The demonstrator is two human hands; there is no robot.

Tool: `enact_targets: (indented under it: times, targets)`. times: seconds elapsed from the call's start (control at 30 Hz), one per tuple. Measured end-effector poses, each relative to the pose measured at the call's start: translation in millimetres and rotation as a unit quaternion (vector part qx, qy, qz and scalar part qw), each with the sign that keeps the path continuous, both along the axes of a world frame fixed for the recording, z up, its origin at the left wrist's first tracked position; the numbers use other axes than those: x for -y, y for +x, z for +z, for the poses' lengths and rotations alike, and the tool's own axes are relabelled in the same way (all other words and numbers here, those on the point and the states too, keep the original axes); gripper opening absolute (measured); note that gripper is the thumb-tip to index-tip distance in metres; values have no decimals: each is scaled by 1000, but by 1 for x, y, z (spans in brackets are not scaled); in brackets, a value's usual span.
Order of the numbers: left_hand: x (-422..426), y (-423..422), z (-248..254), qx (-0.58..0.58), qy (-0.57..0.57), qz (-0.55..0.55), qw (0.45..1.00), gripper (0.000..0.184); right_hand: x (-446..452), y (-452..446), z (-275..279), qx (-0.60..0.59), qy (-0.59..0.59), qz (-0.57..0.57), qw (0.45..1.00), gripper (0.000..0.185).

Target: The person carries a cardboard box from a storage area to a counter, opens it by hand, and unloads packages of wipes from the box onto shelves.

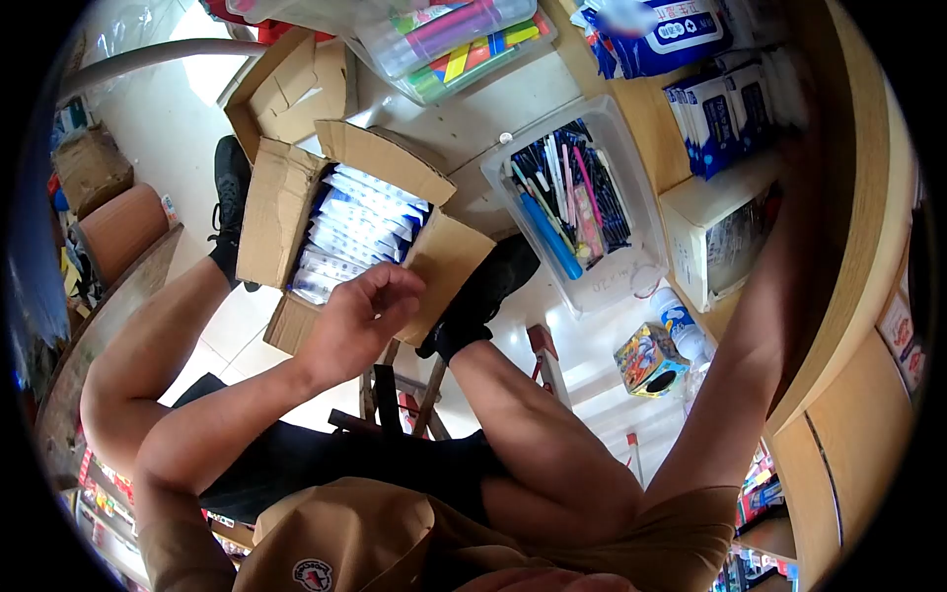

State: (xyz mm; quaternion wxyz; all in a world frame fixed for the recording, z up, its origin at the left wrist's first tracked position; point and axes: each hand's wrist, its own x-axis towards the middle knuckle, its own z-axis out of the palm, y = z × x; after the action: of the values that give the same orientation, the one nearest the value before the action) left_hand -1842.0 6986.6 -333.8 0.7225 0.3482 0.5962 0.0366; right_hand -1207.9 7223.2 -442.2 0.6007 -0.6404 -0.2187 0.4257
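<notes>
My left hand (pixel 370 314) is over the front edge of an open cardboard box (pixel 268 212), its fingers loosely bent and apart, with nothing visible between them. White and blue packets (pixel 360 222) lie in rows inside the box. My right arm reaches up along the wooden shelf at the right. Deep shadow hides the fingers of my right hand, near blue and white packets (pixel 715 113) stacked on the shelf, so its grip cannot be made out.
A clear bin of pens (pixel 629 286) stands on the floor right of the box. Beyond are a plastic case of colourful items (pixel 429 84) and another open carton (pixel 286 94). A white box (pixel 691 232), patterned cube (pixel 646 360) and bottle (pixel 681 321) sit at right.
</notes>
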Motion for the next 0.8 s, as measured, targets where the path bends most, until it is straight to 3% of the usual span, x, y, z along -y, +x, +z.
enact_targets:
  times: [0.33, 0.5, 0.57, 0.6, 0.63, 0.67, 0.7, 0.73, 0.77, 0.8]
  targets:
    - [4, 2, 4, 47, 22, 22, 998, 19, 32, -25, 28, -104, 22, -35, 994, 58]
    - [-2, 36, 18, 140, 65, -23, 988, 31, 77, -79, 80, -215, 65, -74, 972, 59]
    - [-10, 61, 28, 169, 80, 23, 982, 46, 108, -118, 104, -252, 79, -90, 960, 60]
    - [-13, 70, 26, 188, 94, 8, 978, 83, 127, -145, 115, -263, 85, -94, 956, 60]
    - [-11, 83, 29, 192, 95, 10, 977, 83, 148, -175, 125, -267, 86, -96, 955, 60]
    - [-9, 98, 34, 206, 112, 83, 969, 99, 170, -207, 133, -273, 88, -96, 953, 61]
    - [-10, 111, 38, 221, 129, 154, 954, 116, 189, -241, 140, -202, 52, -69, 976, 63]
    - [-10, 120, 40, 228, 134, 151, 953, 116, 209, -278, 145, -222, 43, -70, 972, 65]
    - [-9, 127, 43, 236, 153, 202, 938, 124, 222, -318, 152, -259, -17, -148, 954, 65]
    - [-7, 129, 44, 241, 170, 250, 922, 133, 238, -342, 143, -287, -1, -110, 951, 66]
